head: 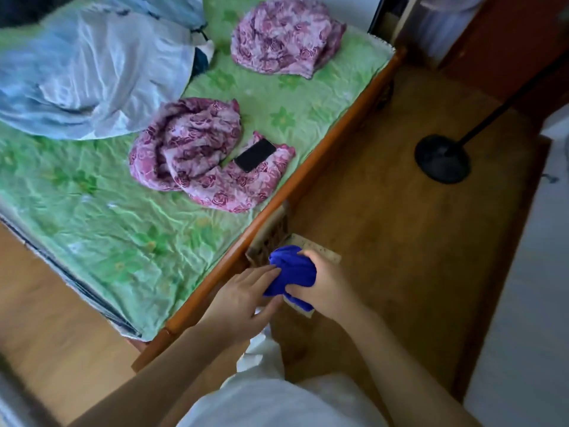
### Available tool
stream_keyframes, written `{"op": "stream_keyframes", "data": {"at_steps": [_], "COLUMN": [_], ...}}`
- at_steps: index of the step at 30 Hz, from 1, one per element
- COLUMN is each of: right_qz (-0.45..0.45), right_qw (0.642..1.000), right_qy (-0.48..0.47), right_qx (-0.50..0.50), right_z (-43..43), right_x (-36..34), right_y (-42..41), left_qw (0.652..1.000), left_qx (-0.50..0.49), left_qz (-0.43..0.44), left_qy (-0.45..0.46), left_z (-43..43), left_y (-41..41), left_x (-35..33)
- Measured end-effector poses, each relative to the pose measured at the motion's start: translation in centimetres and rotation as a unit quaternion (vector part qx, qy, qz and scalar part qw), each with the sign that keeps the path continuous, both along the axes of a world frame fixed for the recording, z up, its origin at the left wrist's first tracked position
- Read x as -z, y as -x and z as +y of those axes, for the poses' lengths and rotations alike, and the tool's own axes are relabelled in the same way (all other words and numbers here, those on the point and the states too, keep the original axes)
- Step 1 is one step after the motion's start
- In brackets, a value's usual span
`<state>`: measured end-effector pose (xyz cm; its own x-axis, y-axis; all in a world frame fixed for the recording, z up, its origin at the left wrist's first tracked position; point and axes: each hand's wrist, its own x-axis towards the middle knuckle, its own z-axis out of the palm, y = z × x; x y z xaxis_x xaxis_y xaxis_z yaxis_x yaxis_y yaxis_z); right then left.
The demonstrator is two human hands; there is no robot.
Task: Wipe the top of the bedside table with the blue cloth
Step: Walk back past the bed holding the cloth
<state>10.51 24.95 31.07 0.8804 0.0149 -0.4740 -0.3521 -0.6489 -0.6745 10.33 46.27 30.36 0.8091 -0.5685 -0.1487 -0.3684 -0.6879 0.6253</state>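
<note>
Blue cloth (292,272) soft, matt, plush-looking. Bed rail (308,174) smooth glossy orange wood. Floor (400,211) matt brown wood. Green sheet (123,235) wrinkled floral cloth. Phone (255,155) glossy black, on pink printed fabric (191,149).

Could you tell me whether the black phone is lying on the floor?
No, the black phone lies on purple floral fabric on the bed.

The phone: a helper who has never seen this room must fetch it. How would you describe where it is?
Start at the bed with the green flowered sheet. Near its wooden side rail lies a crumpled pink rose-print cloth. The phone rests on it: flat, black, rectangular, the only hard dark object there.
</note>
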Motion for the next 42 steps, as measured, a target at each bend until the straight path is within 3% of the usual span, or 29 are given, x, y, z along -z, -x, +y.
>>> {"op": "stream_keyframes", "data": {"at_steps": [4, 12, 23, 28, 31, 36, 42], "right_qz": [0.036, 0.077, 0.101, 0.030, 0.047, -0.006, 0.017], "right_qw": [0.999, 0.997, 0.994, 0.993, 0.982, 0.974, 0.959], "right_qy": [-0.002, -0.015, -0.018, 0.021, 0.049, 0.071, 0.076], "right_qx": [-0.008, -0.018, -0.047, -0.113, -0.174, -0.214, -0.273], "right_z": [0.1, -1.2, -5.9, -6.4, -7.1, -7.6, -8.5], "right_x": [1.4, 9.0, 35.2, 46.2, 50.8, 53.2, 52.6], "right_y": [-2.5, -6.9, -10.5, -13.3, -13.1, -11.4, -11.8], "left_qw": [0.999, 0.996, 0.968, 0.976, 0.976, 0.964, 0.957], "left_qx": [0.035, -0.028, -0.150, -0.112, -0.043, -0.050, -0.070], "left_qz": [0.020, 0.076, 0.192, 0.152, 0.131, 0.187, 0.211], "left_qy": [-0.016, -0.032, -0.060, -0.107, -0.166, -0.183, -0.183], "left_z": [0.3, -1.7, -8.9, -9.1, -9.3, -9.9, -10.2], "left_y": [-3.0, -6.0, -8.0, -9.9, -9.5, -7.6, -7.4], "left_x": [1.3, 8.6, 31.9, 43.1, 48.0, 50.8, 49.8]}}
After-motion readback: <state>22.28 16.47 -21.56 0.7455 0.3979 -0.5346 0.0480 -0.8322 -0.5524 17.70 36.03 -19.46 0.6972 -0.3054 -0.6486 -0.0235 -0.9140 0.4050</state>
